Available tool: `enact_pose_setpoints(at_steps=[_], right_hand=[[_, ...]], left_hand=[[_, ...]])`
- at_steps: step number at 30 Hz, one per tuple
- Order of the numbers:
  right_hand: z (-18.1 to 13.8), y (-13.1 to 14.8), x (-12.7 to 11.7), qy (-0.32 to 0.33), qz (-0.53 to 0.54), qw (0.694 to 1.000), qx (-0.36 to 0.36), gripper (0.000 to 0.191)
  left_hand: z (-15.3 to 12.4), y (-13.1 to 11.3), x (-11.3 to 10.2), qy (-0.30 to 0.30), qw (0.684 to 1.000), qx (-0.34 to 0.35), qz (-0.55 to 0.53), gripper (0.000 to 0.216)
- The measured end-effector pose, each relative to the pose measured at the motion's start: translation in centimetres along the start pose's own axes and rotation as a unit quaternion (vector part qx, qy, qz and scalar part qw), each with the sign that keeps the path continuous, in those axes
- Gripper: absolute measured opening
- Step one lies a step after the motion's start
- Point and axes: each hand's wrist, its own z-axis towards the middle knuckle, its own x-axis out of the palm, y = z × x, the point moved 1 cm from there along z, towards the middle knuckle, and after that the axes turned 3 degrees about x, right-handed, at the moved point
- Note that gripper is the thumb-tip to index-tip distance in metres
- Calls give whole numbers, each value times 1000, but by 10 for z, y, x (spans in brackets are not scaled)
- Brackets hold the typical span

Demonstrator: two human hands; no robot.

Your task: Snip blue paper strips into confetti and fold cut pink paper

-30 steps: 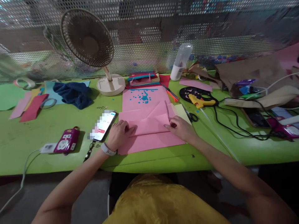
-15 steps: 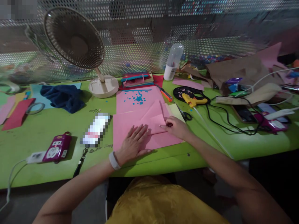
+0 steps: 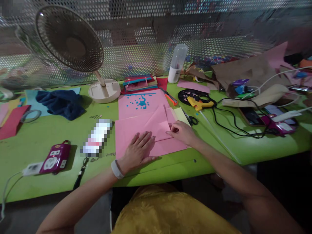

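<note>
the left hand [image 3: 138,150] lies spread on folded pink paper [image 3: 159,126]; the right hand [image 3: 182,133] curls at its edge, grip unclear.

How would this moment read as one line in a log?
left hand: spread on pink paper | right hand: at folded flap | nearby: yellow glue gun, scissors

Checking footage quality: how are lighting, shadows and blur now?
Head view: folded pink paper clear, without glare; head view: phone pixelated; head view: soft shadow right of the purple device; head view: things behind the perforated screen blurred; head view: dark under the table.
</note>
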Motion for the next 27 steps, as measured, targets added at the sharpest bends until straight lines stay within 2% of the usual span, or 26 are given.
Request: enact_pose_setpoints(at_steps=[13,21,23,25,27], right_hand=[[-5,8,-8,-15,-75,997,-9,30],[-6,5,-7,-23,-87,996,-17,32],[-5,7,-10,-43,-84,995,-24,32],[-6,13,-14,-90,-78,992,-44,30],[-9,23,-16,-110,-68,986,-109,30]], left_hand=[[2,-2,-4,12,1000,1,6,76],[2,-2,-4,10,1000,2,9,73],[1,-2,-3,15,1000,2,15,73],[1,-2,-3,20,1000,-1,19,73],[1,-2,-2,19,1000,-3,18,74]])
